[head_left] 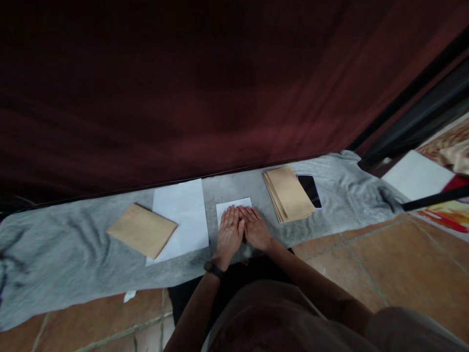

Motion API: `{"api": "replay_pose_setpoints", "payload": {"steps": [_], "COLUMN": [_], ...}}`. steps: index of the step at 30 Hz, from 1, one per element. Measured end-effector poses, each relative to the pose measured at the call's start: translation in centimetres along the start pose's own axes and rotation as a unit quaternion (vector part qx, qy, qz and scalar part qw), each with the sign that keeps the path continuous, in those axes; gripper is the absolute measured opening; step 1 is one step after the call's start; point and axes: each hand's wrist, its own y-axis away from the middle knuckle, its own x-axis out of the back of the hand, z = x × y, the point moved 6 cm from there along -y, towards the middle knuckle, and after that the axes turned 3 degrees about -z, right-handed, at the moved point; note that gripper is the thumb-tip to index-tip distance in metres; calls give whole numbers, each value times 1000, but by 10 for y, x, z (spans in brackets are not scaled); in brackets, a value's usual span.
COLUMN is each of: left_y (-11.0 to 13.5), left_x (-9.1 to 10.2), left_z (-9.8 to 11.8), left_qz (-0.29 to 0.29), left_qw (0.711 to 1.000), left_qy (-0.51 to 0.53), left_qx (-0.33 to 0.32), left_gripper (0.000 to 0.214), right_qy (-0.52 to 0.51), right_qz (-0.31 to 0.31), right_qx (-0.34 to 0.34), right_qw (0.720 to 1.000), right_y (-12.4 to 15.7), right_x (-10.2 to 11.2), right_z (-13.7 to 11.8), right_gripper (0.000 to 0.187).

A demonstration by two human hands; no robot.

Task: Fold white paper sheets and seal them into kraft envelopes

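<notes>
Both hands lie flat, side by side, on a small piece of white paper (234,202), which looks folded. My left hand (230,234), with a dark watch (214,269) at the wrist, has its fingers stretched forward over the paper. Close against it, my right hand (255,229) rests with fingers extended and angled to the left. Much of the paper is hidden under the palms. Left of the hands is a larger white sheet (186,210), with a brown envelope (142,231) lying partly on it. A stack of brown envelopes (289,194) lies to the right.
A phone (309,190) lies partly under the envelope stack. Grey cloth (84,264) covers the long, narrow surface. A dark red curtain (220,98) hangs behind it. Tiled floor (351,259) shows in front, and a white sheet-like item (417,176) is at the far right.
</notes>
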Motion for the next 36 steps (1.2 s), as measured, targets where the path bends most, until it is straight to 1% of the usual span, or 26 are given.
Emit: {"api": "replay_pose_setpoints", "payload": {"steps": [4, 9, 15, 18, 22, 28, 33, 35, 36], "left_y": [-1, 6, 12, 15, 18, 21, 22, 22, 22], "left_x": [-8, -8, -6, -5, -4, -3, -4, -3, -3], "left_z": [-6, -8, -8, -8, -10, -12, -14, -14, -14], "left_qz": [-6, 23, 61, 80, 93, 113, 106, 108, 110], "left_qw": [1000, 999, 995, 993, 988, 983, 982, 983, 983], "left_qy": [-15, -28, -35, -36, -44, -40, -24, -21, -23], "left_qx": [12, 38, 66, 82, 111, 140, 153, 148, 144], "left_gripper": [62, 68, 74, 76, 77, 77, 71, 67, 65], "right_qy": [9, 22, 21, 23, 23, 28, 28, 22, 17], "right_qz": [9, 26, 42, 42, 58, 68, 80, 83, 79], "right_qx": [-14, -48, -102, -115, -134, -152, -168, -153, -133], "right_qw": [1000, 998, 994, 992, 989, 986, 982, 985, 988], "right_y": [1, 4, 5, 5, 7, 8, 10, 10, 10], "right_x": [-7, -9, -8, -8, -5, -1, 3, 6, 7], "right_z": [6, 9, 14, 16, 18, 17, 18, 17, 15], "right_gripper": [55, 54, 58, 60, 60, 58, 58, 58, 57]}}
